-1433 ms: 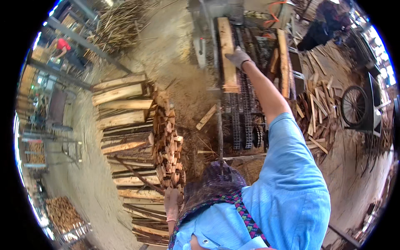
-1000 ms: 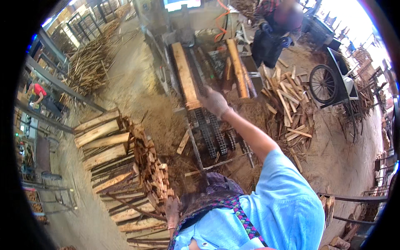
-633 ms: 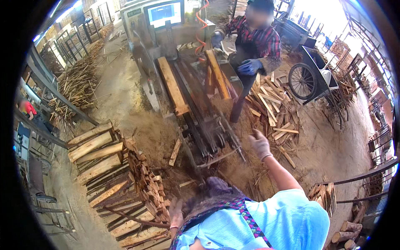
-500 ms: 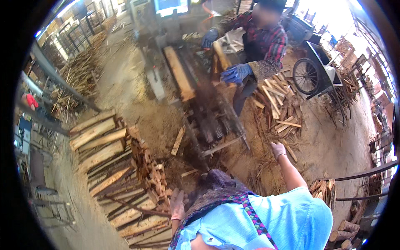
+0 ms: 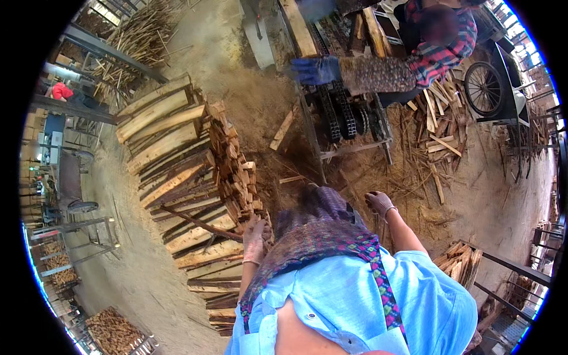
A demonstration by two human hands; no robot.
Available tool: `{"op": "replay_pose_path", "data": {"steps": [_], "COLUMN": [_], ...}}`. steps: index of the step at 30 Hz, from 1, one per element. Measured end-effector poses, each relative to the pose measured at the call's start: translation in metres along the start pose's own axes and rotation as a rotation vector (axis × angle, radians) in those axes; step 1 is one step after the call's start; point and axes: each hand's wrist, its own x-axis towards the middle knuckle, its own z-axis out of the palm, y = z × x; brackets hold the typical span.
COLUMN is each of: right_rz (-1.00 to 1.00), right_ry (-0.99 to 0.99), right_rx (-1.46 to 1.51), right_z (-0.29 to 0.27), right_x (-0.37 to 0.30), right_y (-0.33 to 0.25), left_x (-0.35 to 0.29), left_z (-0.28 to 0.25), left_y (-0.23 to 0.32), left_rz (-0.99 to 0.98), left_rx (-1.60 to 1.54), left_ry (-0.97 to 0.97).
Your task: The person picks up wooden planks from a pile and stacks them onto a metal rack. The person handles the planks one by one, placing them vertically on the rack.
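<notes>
My left hand (image 5: 255, 241), in a pale glove, is against the end faces of a tall stack of sawn wood slabs (image 5: 204, 234) on my left. Its fingers look outstretched, though their tips blur into the plank ends. My right hand (image 5: 379, 204), gloved too, hangs over the littered ground to the right, loosely bent and holding nothing. Ahead, a co-worker's blue-gloved hand (image 5: 316, 71) reaches across a chain conveyor (image 5: 340, 112). A long board (image 5: 299, 29) lies along the machine's left side, and another slab (image 5: 376, 32) is near the co-worker.
Wood offcuts (image 5: 438, 118) lie heaped right of the conveyor, near a wheeled cart (image 5: 484, 89). A loose stick (image 5: 284, 127) is on the sawdust-covered floor. A metal rail (image 5: 515, 266) and a wood bundle (image 5: 460, 263) stand at my right. Thin strips (image 5: 139, 44) pile up far left.
My view has tilted down and swung left, so the conveyor appears higher and further right. The co-worker's blue glove now extends left across the machine. My right hand has drawn closer to my body.
</notes>
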Motion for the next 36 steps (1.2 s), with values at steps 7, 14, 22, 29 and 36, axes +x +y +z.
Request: {"op": "replay_pose_path", "data": {"steps": [7, 14, 22, 29, 36], "right_rz": [-0.098, 0.048, -0.020, -0.262, -0.233], "right_ry": [0.096, 0.040, -0.058, 0.040, -0.038], "right_rx": [-0.102, 0.033, -0.118, -0.376, -0.490], "right_z": [-0.018, -0.042, -0.036, -0.036, -0.043], "right_x": [0.029, 0.067, 0.095, 0.092, 0.082], "right_y": [-0.022, 0.020, 0.039, -0.006, -0.017], "left_x": [0.019, 0.021, 0.048, 0.030, 0.037], "left_z": [0.041, 0.058, 0.051, 0.074, 0.064], "left_y": [0.033, 0.049, 0.044, 0.051, 0.044], "left_rz": [0.039, 0.057, 0.047, 0.052, 0.069], "left_rx": [0.038, 0.160, 0.399, 0.356, 0.262], "left_ry": [0.010, -0.023, 0.059, 0.051, 0.012]}}
